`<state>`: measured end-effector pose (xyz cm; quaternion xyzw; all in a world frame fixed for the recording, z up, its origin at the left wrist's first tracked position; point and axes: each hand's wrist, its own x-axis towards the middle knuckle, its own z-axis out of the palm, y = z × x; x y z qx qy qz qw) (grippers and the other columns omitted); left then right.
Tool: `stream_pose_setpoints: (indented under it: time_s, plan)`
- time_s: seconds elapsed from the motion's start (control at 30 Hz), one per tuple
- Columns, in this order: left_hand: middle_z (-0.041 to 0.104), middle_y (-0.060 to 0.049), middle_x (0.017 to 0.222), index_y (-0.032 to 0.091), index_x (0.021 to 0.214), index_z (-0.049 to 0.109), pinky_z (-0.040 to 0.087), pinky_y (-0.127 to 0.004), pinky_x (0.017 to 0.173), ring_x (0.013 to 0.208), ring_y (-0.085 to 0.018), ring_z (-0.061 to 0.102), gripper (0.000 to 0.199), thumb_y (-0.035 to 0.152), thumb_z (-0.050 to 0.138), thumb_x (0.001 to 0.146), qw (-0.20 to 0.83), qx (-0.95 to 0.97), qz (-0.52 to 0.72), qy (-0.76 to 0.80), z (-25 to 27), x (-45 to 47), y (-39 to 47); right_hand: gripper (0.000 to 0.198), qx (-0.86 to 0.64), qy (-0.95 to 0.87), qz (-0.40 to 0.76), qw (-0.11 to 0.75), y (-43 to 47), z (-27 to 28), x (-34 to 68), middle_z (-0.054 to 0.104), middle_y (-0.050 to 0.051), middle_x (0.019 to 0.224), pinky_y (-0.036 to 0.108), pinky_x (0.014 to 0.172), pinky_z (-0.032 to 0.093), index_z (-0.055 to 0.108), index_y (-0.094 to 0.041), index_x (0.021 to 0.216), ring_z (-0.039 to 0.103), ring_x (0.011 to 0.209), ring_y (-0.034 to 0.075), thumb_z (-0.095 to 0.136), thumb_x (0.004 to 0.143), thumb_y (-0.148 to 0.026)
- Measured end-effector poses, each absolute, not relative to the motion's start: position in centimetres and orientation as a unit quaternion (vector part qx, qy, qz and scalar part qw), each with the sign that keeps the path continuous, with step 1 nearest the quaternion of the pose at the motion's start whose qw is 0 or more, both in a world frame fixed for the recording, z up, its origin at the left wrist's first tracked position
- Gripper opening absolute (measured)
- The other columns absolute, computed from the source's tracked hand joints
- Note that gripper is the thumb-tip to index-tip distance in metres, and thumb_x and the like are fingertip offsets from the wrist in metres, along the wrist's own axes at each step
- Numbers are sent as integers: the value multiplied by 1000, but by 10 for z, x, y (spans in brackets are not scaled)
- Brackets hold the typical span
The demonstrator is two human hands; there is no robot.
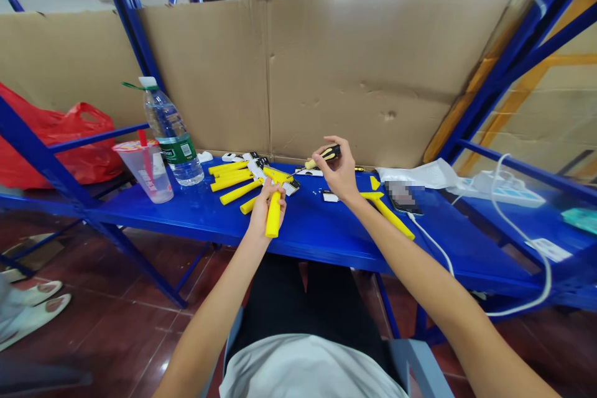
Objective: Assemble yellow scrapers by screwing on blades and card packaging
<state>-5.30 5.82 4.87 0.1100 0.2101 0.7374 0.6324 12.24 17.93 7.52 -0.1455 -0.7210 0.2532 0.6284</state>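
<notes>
My left hand is closed around the handle of a yellow T-shaped scraper, its wide head pointing away from me. In my right hand is a screwdriver with a black and pale yellow handle. Its thin shaft points left, and the tip is at or very near the scraper's head; contact is too small to make out. Several more yellow scrapers lie fanned out left of my left hand, partly over black and white packaging. Another yellow scraper rests to the right, beneath my right forearm.
A water bottle and a plastic cup stand at the left of the blue shelf. On the right lie a phone with a white cable and a power strip. Cardboard walls the back.
</notes>
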Motion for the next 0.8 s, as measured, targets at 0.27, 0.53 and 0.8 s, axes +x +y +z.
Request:
stream_pose_setpoints:
  time_s: [0.27, 0.53, 0.8]
  plan:
    - [64, -2, 109, 29, 138, 60, 50, -10, 49, 70, -6, 68, 54, -1, 62, 94, 632, 112, 739, 204, 48, -53, 58, 70, -124, -721, 288, 618, 181, 74, 122, 72, 9, 129, 50, 96, 70, 41, -36, 152, 81, 110, 29, 70, 99, -72]
    - [64, -1, 109, 31, 139, 59, 50, -10, 50, 70, -6, 68, 60, -1, 66, 90, 632, 110, 739, 205, 48, -53, 58, 69, -123, -719, 301, 615, 179, 76, 121, 70, 10, 134, 51, 98, 69, 41, -36, 148, 80, 116, 29, 72, 98, -72]
    - [64, -2, 110, 30, 138, 60, 50, -10, 50, 70, -6, 68, 55, -2, 63, 93, 633, 116, 737, 207, 48, -54, 58, 69, -143, -702, 325, 618, 180, 77, 121, 77, 5, 112, 54, 97, 69, 46, -33, 134, 83, 103, 30, 82, 90, -71]
